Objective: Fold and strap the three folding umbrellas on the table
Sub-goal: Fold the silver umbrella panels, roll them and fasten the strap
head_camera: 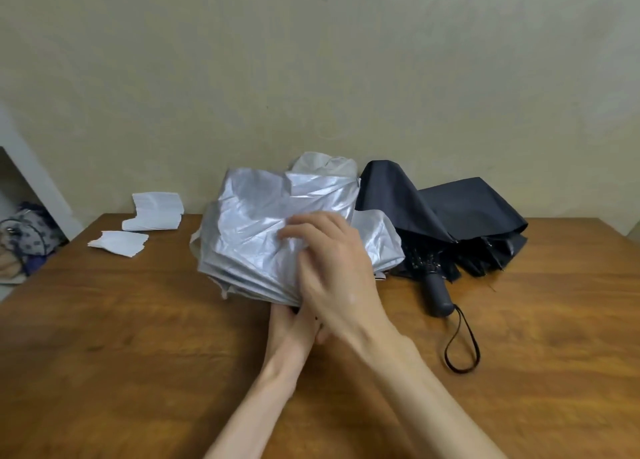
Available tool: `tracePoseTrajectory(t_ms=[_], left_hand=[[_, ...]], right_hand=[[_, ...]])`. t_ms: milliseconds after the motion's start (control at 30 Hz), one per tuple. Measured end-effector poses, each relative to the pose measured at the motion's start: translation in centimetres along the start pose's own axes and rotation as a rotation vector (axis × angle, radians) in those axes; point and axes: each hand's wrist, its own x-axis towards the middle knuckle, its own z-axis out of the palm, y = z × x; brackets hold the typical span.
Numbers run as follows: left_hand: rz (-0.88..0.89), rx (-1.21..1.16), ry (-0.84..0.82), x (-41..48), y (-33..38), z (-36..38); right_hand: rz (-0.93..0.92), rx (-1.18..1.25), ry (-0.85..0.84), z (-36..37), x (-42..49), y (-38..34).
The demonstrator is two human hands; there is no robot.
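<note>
Silver umbrella (pixel 273 223) held at the centre of the table (pixel 138 320); canopy loose, not strapped. Left hand (pixel 289 323): grip clamped on its lower end, mostly hidden under the right hand (pixel 329 261), whose fingers curl onto the pleats (blurred). Dark umbrella (pixel 450 216) lies slack on the table to the right, wrist loop (pixel 462 341) trailing. Risk: unevenly gathered pleats could spring back out, leaving the strap short; a rib could pinch the fabric. No brand, label or writing legible.
</note>
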Motion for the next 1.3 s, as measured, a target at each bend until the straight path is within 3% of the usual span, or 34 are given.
tracePoseTrajectory(t_ms=[100, 200, 333, 500, 733, 800, 867, 933, 967, 1100, 1167, 1300], left_hand=[[0.011, -0.150, -0.037, -0.4, 0.6, 0.4], [0.002, -0.175, -0.067, -0.4, 0.9, -0.2], [0.008, -0.162, -0.069, -0.3, 0.8, -0.3], [0.015, -0.177, -0.073, -0.2, 0.7, -0.3], [-0.038, -0.181, -0.098, 0.1, 0.8, -1.2], [-0.062, -0.248, -0.135, 0.1, 1.0, -1.4], [-0.068, -0.296, -0.181, 0.1, 1.4, -1.6], [-0.069, -0.291, -0.211, 0.0, 1.6, -1.8], [-0.075, -0.285, -0.222, -0.1, 1.7, -1.9], [-0.090, -0.310, -0.237, -0.2, 2.1, -1.8], [-0.084, -0.326, -0.225, -0.2, 2.2, -1.8], [-0.090, -0.308, -0.193, 0.0, 2.2, -1.9]], right_hand=[[0.102, 0.290, -0.138, -1.6, 0.0, 1.1], [0.269, 0.426, -0.003, -3.7, 0.0, 2.1], [0.280, 0.339, 0.032, -4.8, -0.7, 4.0], [0.068, 0.113, -0.173, -4.0, -1.8, 4.1], [-0.052, -0.314, -0.335, -2.6, -2.2, 3.2], [-0.016, -0.158, -0.261, -2.4, -2.3, 3.2], [0.092, 0.004, 0.003, -2.7, -2.4, 3.8], [0.276, -0.018, 0.277, -3.6, -2.5, 4.7], [0.398, 0.005, 0.338, -4.2, -2.5, 5.1], [0.840, 0.413, 0.205, -5.9, -2.4, 5.7], [0.856, 0.556, 0.155, -6.1, -2.5, 6.0], [0.679, 0.645, 0.291, -8.0, -2.3, 6.3]])
